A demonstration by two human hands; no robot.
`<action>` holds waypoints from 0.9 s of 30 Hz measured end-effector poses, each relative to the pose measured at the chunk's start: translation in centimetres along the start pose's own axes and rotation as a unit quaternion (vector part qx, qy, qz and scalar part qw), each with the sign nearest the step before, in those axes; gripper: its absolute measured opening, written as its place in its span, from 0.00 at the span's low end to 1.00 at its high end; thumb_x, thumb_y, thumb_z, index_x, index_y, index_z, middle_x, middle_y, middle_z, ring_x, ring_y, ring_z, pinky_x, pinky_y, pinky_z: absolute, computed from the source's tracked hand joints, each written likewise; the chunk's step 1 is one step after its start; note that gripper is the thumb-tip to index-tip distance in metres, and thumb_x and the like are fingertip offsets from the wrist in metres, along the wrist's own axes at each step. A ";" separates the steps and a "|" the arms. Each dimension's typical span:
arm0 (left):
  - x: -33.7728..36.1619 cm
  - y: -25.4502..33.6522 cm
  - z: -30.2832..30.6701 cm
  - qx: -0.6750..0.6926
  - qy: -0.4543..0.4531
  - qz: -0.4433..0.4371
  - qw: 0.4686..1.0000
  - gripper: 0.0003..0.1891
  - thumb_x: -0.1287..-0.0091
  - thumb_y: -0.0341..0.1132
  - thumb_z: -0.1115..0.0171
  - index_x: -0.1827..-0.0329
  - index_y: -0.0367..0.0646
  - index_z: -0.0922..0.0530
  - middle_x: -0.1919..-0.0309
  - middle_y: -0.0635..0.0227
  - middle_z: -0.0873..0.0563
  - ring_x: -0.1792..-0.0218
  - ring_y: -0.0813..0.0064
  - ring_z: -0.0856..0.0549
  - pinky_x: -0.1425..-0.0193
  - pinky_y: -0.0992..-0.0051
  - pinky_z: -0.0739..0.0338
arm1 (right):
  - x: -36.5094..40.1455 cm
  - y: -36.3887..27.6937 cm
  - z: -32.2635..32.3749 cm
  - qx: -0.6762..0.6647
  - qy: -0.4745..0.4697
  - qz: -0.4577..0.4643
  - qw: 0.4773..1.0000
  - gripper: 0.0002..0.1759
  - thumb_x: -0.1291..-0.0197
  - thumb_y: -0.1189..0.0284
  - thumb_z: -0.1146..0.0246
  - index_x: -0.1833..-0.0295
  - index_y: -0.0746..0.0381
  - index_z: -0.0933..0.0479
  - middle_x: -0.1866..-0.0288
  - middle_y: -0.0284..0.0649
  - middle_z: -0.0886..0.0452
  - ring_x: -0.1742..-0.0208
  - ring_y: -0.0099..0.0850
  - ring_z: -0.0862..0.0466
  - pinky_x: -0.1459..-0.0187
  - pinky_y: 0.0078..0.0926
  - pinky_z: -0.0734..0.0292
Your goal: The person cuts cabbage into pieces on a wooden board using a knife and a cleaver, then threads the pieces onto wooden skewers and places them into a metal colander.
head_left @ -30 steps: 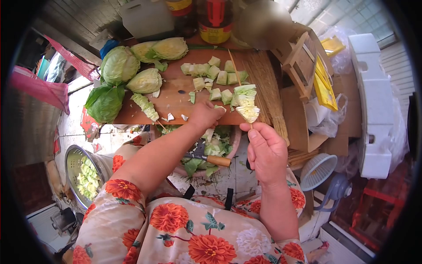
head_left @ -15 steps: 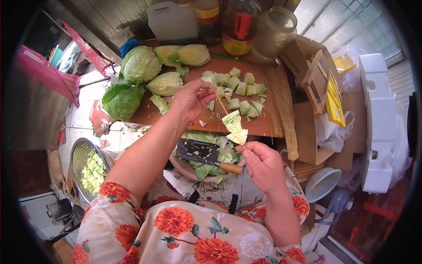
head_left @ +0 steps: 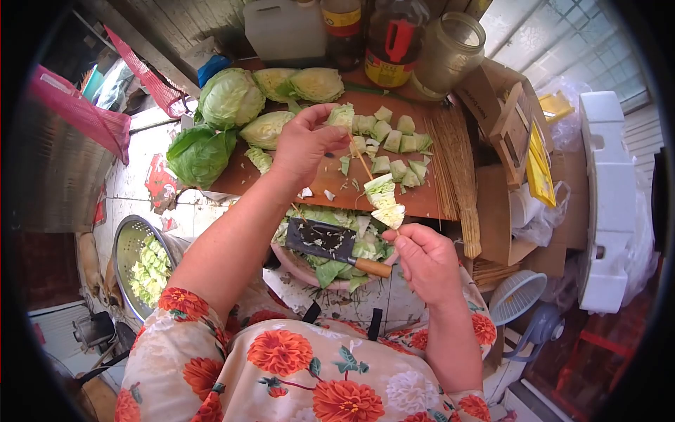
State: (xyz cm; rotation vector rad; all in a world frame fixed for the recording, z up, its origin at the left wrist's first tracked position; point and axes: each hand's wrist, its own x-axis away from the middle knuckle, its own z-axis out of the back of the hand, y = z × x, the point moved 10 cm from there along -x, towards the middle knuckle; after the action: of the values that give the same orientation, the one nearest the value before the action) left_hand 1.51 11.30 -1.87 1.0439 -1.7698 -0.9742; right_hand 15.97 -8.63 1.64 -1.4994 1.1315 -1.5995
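Observation:
Between thumb and fingers my left hand [head_left: 308,143] holds a pale green cabbage piece [head_left: 341,117] at the upper end of a thin wooden skewer [head_left: 361,157]. Two cabbage pieces [head_left: 383,200] are threaded lower down the skewer. My right hand [head_left: 424,260] pinches the skewer's lower end, just below them. Cut cabbage chunks [head_left: 394,141] lie on the brown board [head_left: 246,180] beyond my hands. A cleaver [head_left: 322,240] with a wooden handle rests on cabbage leaves in a pink basin [head_left: 295,267] below.
Whole cabbages [head_left: 230,98] and halves sit at the board's left. A bundle of skewers [head_left: 460,176] lies at its right. Bottles [head_left: 394,42] and a glass jar [head_left: 450,56] stand behind. A metal colander [head_left: 130,243] holds cabbage at the left; a cardboard box [head_left: 496,211] stands right.
A cabbage piece now shows clearly in my left hand at the skewer's upper end. The view has shifted slightly, and both hands appear a little further right.

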 end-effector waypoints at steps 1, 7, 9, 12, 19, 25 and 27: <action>0.1 0.3 -0.3 -0.029 -0.008 -0.015 0.999 0.20 0.38 0.25 0.34 0.43 0.36 0.26 0.58 0.64 0.16 0.60 0.75 0.14 0.55 0.76 0.17 | -0.1 0.2 0.1 -0.011 0.006 0.003 1.000 0.10 0.31 0.72 0.42 0.54 0.67 0.20 0.84 0.24 0.31 0.87 0.11 0.37 0.85 0.12 0.45; 0.6 0.3 -1.9 -0.107 -0.066 -0.021 0.992 0.18 0.35 0.26 0.35 0.43 0.37 0.25 0.56 0.66 0.15 0.58 0.77 0.15 0.51 0.76 0.19 | 0.2 0.8 0.1 -0.049 0.031 0.025 0.998 0.09 0.31 0.74 0.41 0.54 0.68 0.20 0.82 0.23 0.31 0.86 0.10 0.37 0.85 0.11 0.45; 0.9 0.8 -2.5 -0.129 -0.073 -0.033 0.988 0.16 0.35 0.27 0.35 0.44 0.37 0.25 0.57 0.67 0.15 0.59 0.78 0.15 0.52 0.77 0.20 | 0.3 0.8 0.1 -0.052 0.033 0.031 0.998 0.09 0.31 0.74 0.41 0.54 0.69 0.20 0.82 0.23 0.30 0.86 0.10 0.37 0.84 0.11 0.45; 2.1 0.1 -3.9 -0.148 -0.123 -0.015 0.981 0.14 0.35 0.27 0.36 0.48 0.38 0.23 0.59 0.68 0.15 0.61 0.79 0.16 0.53 0.78 0.20 | 0.4 0.8 0.0 -0.053 0.043 0.044 0.997 0.09 0.30 0.74 0.42 0.54 0.69 0.20 0.82 0.24 0.30 0.86 0.10 0.37 0.84 0.11 0.44; 3.0 -2.2 -5.4 -0.090 -0.162 0.073 0.980 0.10 0.36 0.30 0.41 0.53 0.39 0.22 0.63 0.69 0.17 0.67 0.79 0.16 0.57 0.78 0.19 | -0.3 0.9 1.0 -0.056 0.053 0.026 0.997 0.12 0.30 0.71 0.43 0.52 0.69 0.20 0.83 0.25 0.30 0.86 0.11 0.36 0.84 0.11 0.44; 1.4 -1.8 -4.5 -0.058 -0.060 0.035 0.996 0.11 0.33 0.32 0.42 0.51 0.40 0.22 0.66 0.69 0.17 0.70 0.78 0.16 0.61 0.78 0.20 | -0.1 0.8 2.2 -0.130 0.068 -0.010 0.989 0.11 0.30 0.73 0.43 0.52 0.69 0.20 0.80 0.24 0.30 0.83 0.11 0.35 0.82 0.12 0.43; 0.2 -2.6 -3.2 -0.080 -0.014 0.015 0.997 0.11 0.32 0.33 0.42 0.50 0.40 0.22 0.67 0.69 0.18 0.71 0.78 0.16 0.63 0.78 0.20 | 0.2 0.6 3.3 -0.162 0.103 -0.004 0.982 0.12 0.29 0.72 0.44 0.51 0.69 0.21 0.82 0.26 0.31 0.85 0.13 0.35 0.85 0.12 0.43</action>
State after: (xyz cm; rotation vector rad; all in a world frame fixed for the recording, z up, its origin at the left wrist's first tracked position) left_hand 5.08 9.55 -3.00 0.9051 -1.6942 -1.0975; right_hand 19.13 -9.55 1.04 -1.5658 1.5641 -1.6650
